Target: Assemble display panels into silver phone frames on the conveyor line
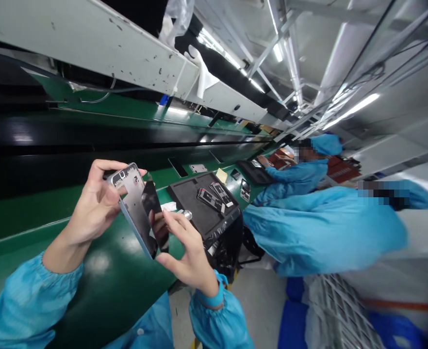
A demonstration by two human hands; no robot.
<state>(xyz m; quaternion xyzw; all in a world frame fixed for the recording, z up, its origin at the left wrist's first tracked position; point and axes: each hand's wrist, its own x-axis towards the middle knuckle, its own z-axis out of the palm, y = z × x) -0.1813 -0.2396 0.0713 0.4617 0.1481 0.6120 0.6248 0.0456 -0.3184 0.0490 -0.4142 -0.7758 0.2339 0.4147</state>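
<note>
My left hand (96, 206) grips the upper end of a light blue phone housing (134, 208), thumb and fingers on its opposite edges. The housing's inner side faces me, with camera openings at its top. A glossy black phone screen (151, 201) stands tilted beside the housing, close to its right edge. My right hand (188, 249) is closed on that screen by its edges near the lower end. Whether screen and housing touch at the bottom, I cannot tell. Both parts are above the green bench (108, 271).
A black tray (185, 194) right of my hands bears several opened phones (211, 199). A small round metal-topped thing (187, 214) and a white scrap (169, 206) lie by its edge. Two co-workers in blue smocks (319, 228) are along the bench. A grey shelf beam (126, 43) runs overhead.
</note>
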